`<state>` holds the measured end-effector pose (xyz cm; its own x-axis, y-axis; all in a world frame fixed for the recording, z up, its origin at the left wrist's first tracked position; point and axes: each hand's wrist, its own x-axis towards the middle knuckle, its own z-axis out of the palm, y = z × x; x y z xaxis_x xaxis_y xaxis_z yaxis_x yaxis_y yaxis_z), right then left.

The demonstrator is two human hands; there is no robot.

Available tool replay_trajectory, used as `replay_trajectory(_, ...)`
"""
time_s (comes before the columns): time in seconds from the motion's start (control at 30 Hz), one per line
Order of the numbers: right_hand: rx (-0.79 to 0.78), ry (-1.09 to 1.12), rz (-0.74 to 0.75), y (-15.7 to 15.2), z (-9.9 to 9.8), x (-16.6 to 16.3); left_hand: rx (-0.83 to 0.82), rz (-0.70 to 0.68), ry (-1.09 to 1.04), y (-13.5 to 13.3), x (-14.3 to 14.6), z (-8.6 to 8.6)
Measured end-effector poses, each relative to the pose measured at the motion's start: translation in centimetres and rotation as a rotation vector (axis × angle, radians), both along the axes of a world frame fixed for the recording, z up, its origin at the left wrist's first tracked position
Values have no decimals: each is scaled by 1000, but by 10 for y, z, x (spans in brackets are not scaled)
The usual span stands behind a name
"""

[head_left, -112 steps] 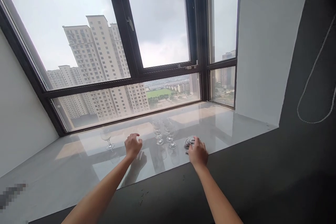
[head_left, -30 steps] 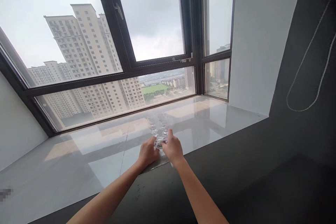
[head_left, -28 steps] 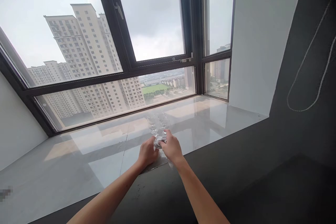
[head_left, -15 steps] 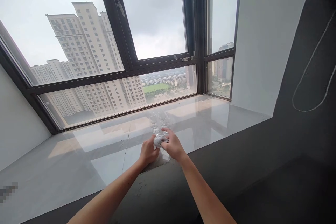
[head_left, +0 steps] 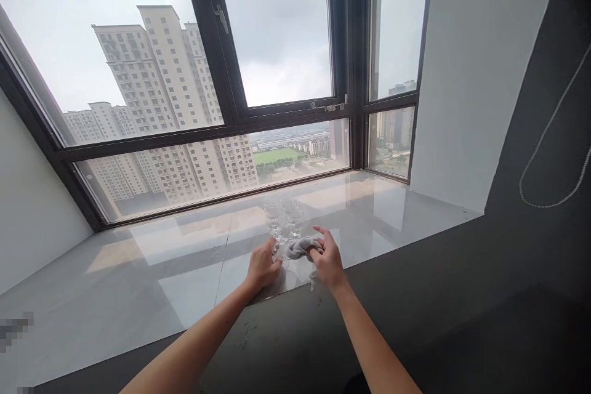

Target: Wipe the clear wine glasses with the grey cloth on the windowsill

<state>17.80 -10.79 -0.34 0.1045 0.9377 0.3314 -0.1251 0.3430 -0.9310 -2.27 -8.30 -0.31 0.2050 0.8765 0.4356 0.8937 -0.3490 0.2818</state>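
My left hand (head_left: 264,265) is closed around a clear glass (head_left: 278,250) near the sill's front edge; much of that glass is hidden behind my fingers and hard to make out. Bunched in my right hand (head_left: 330,263) is a grey cloth (head_left: 299,249), with one end hanging below the hand. The cloth is just to the right of the held glass, and my right index finger points outward. Beyond my hands, clear stemmed glasses stand upright, one on the left (head_left: 272,217) and one on the right (head_left: 292,219).
The glossy pale windowsill (head_left: 184,265) drops off at its front edge toward me. Dark-framed windows (head_left: 295,112) rise behind it, with a handle (head_left: 222,18). A white wall (head_left: 462,74) closes the right side, and a beaded cord (head_left: 535,154) hangs farther right.
My right hand has moved right with the cloth, drawing it off the glass in my left hand. The cloth now shows more fully. My left hand stays almost in place.
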Motion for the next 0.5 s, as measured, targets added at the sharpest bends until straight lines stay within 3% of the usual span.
replay_trajectory(0.1,-15,-338,-347,9,-10,20,1,15,-13,3,0,-2)
replay_trajectory(0.2,-168,-750,-611,21,-20,45,-5,15,-29,5,0,-4)
replay_trajectory(0.3,-261,-941,-638,34,-27,66,9,-7,-51,6,1,-7)
replay_trajectory(0.5,-336,-978,-615,50,-27,78,73,-4,-44,8,-3,-13)
